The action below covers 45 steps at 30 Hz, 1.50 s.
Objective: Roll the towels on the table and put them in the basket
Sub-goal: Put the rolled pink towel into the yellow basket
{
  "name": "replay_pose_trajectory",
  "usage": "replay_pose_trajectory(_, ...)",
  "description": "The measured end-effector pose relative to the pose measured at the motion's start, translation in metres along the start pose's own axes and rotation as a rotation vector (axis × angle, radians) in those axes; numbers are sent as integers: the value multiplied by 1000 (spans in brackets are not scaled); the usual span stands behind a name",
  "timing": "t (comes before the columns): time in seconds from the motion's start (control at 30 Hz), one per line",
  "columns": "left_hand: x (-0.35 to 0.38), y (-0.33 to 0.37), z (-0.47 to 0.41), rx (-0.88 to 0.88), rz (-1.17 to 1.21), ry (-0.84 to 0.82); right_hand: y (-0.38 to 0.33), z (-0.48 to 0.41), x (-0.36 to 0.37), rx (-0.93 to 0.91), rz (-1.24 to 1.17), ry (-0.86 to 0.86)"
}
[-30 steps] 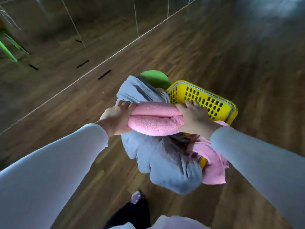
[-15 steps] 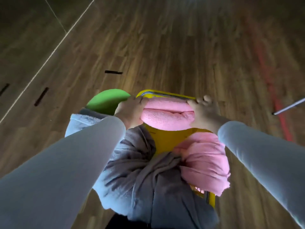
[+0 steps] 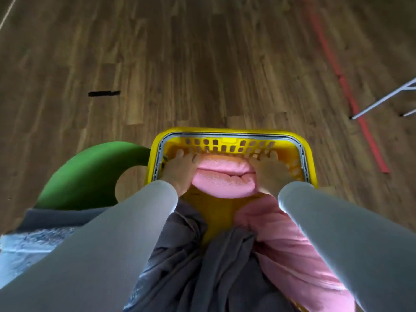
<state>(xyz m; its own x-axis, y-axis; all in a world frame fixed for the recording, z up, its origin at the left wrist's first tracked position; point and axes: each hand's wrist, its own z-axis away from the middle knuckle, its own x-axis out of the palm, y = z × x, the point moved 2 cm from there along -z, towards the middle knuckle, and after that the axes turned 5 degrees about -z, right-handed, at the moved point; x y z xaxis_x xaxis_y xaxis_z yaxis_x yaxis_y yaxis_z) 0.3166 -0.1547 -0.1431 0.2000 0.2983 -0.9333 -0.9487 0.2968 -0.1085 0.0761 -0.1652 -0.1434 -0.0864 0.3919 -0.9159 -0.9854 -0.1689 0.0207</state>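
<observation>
A rolled pink towel (image 3: 222, 176) is held inside the yellow basket (image 3: 231, 132), close to its far wall. My left hand (image 3: 180, 171) grips the roll's left end and my right hand (image 3: 270, 171) grips its right end. Nearer to me, a loose grey towel (image 3: 202, 266) and a loose pink towel (image 3: 290, 248) hang over the basket's near side. Grey sleeves cover both forearms and hide part of these towels.
A green round seat (image 3: 90, 176) stands to the left of the basket, with grey cloth (image 3: 45, 218) draped on its near side. The floor is dark wood, with a red strip (image 3: 351, 97) and white metal legs (image 3: 382, 100) at the right.
Both hands have carried the rolled pink towel forward and down into the basket. The view has tilted so the basket's far wall shows.
</observation>
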Motion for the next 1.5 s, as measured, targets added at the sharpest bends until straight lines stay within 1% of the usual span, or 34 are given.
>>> replay_pose_trajectory(0.17, 46, 19, -22, -66, 23, -52, -6, -11, 47, 68, -29, 38)
replay_pose_trajectory(0.3, 82, 28, -35, -52, -55, -97, -12, -21, 71, 118, -37, 51)
replay_pose_trajectory(0.4, 101, 30, -45, -45, -97, -135, -9, -29, 88, 109, -56, 14)
replay_pose_trajectory(0.5, 110, 35, -52, 6, -154, -111, -5, -34, 101, 99, -91, -19)
replay_pose_trajectory(0.6, 124, 36, -56, 16, -218, -98, -5, -37, 107, 78, -43, -14)
replay_pose_trajectory(0.7, 132, 36, -62, 10, -221, -91, -6, -40, 106, 81, -35, -39)
replay_pose_trajectory(0.77, 133, 39, -58, -2, -207, -118, -8, -39, 106, 114, -55, -44)
replay_pose_trajectory(0.87, 125, 44, -46, -117, -66, -174, -19, -24, 108, 122, -13, -26)
replay_pose_trajectory(0.9, 120, 49, -42, -94, -48, -151, -26, -17, 108, 106, 13, -42)
replay_pose_trajectory(0.97, 114, 62, -33, 44, -87, -106, -37, -9, 108, 78, 27, -66)
replay_pose_trajectory(1.0, 114, 68, -29, 101, -105, -111, -41, -7, 110, 67, 16, -94)
replay_pose_trajectory(1.07, 113, 72, -27, 113, -117, -115, -44, -10, 113, 42, -2, -133)
replay_pose_trajectory(1.23, 129, 61, -41, 25, -23, -98, -36, -19, 113, 29, 32, -80)
replay_pose_trajectory(1.33, 134, 56, -50, -19, -34, -89, -23, -17, 118, 127, -58, 47)
replay_pose_trajectory(1.4, 137, 56, -52, -42, -47, -77, -19, -17, 126, 153, -124, 121)
replay_pose_trajectory(1.43, 139, 56, -53, -58, -33, -69, -19, -17, 129, 149, -152, 124)
replay_pose_trajectory(1.5, 137, 57, -50, -81, -12, -54, -23, -17, 134, 135, -196, 75)
